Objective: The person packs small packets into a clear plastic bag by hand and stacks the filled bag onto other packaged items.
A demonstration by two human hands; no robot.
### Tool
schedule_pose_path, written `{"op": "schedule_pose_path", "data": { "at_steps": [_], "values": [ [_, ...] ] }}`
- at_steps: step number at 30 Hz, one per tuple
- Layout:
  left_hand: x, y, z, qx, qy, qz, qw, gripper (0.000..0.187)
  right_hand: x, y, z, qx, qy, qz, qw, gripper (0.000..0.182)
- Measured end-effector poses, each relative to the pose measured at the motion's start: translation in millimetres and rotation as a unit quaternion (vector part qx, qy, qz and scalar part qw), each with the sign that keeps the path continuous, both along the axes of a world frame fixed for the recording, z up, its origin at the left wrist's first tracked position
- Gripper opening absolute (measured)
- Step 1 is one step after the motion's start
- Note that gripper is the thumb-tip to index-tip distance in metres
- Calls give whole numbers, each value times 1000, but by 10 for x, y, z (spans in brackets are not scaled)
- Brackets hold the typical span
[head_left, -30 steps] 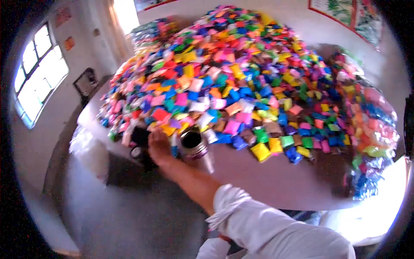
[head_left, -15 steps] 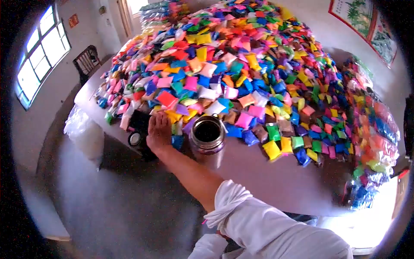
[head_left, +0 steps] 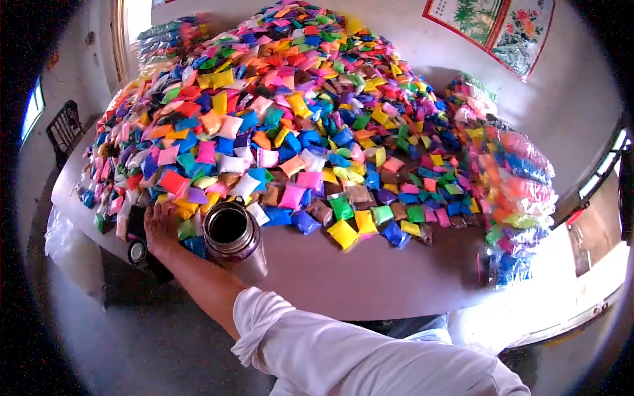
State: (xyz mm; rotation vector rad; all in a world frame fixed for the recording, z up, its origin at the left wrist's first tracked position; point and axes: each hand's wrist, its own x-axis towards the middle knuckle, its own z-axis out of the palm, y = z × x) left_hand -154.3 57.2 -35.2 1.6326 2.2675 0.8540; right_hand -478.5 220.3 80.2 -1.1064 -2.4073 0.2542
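Observation:
My right hand [head_left: 162,228] reaches far to the left at the table's front edge. Its fingers are bent together over a black object [head_left: 137,223], mostly hidden, and I cannot tell what it is. Just below sits a small round piece with a pale centre and dark rim [head_left: 137,252]. To the right of my wrist stands an uncapped metal bottle [head_left: 247,257], its wide mouth dark inside. Small colourful sealed packets, among them a red one [head_left: 174,183] and a purple one [head_left: 197,195], lie just beyond my fingers. My left hand is out of view.
A large heap of packets [head_left: 290,99] covers most of the table [head_left: 370,284]. Clear bags of packets [head_left: 518,191] are stacked along the right side, others [head_left: 172,43] at the back left. A translucent plastic bag [head_left: 72,257] hangs at the left edge. A chair [head_left: 65,135] stands behind.
My view has swung to the right, so the table, bottle and heap sit further left in the picture. My right hand stays at the black object.

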Motion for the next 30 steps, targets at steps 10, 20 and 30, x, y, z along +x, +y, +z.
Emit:
{"op": "schedule_pose_path", "data": {
  "at_steps": [10, 20, 30],
  "values": [
    [-24, 31, 18, -11, -4, -10, 1000, 13, -597, 124, -446, 20, 204, -170, 964, 44],
    [0, 58, 24, -11, -1, -14, 1000, 14, -246, -27, -92, -23, 136, -133, 981, 34],
    [-47, 40, 67, -20, 1, -19, 1000, 14, 452, -176, 542, -15, -54, -17, 998, 60]
  ]
}}
